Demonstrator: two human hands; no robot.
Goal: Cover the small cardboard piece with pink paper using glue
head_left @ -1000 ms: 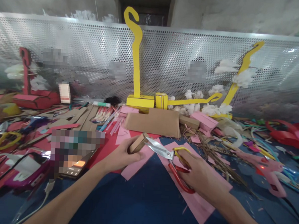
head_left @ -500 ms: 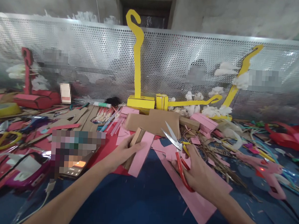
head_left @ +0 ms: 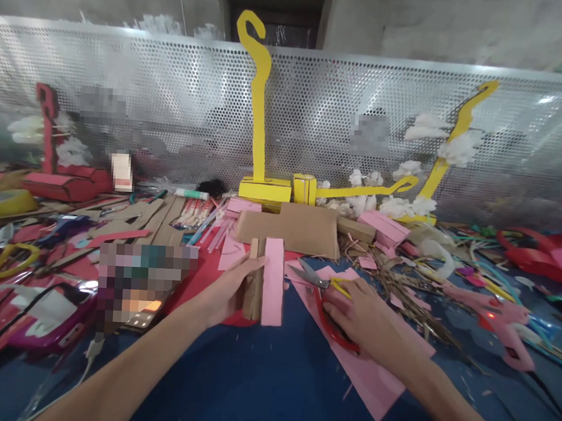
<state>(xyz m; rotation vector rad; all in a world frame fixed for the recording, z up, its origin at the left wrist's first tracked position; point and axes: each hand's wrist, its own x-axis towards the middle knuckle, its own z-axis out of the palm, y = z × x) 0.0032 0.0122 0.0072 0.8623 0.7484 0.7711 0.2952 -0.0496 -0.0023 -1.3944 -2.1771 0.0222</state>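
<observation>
My left hand [head_left: 227, 289] grips a small cardboard block [head_left: 253, 284] that stands upright, with a pink paper strip [head_left: 273, 282] stuck to its right face. My right hand [head_left: 364, 315] rests low on a pink paper sheet [head_left: 371, 372] and holds red-and-yellow-handled scissors [head_left: 324, 294], whose blades lie nearly flat and point left toward the block. The blades look closed or almost closed. Both hands work over a blue table top [head_left: 262, 385].
A folded brown cardboard piece [head_left: 294, 230] lies just behind the block. Yellow cardboard models [head_left: 258, 184] with white cotton stand against a perforated metal panel [head_left: 126, 102]. Phone [head_left: 144, 310], cable and paper scraps crowd the left; a pink glue gun [head_left: 505, 323] and dry twigs [head_left: 408, 292] lie right.
My left hand has turned the block upright with the pink strip on it. My right hand has lowered the scissors from raised and open to flat on the pink sheet.
</observation>
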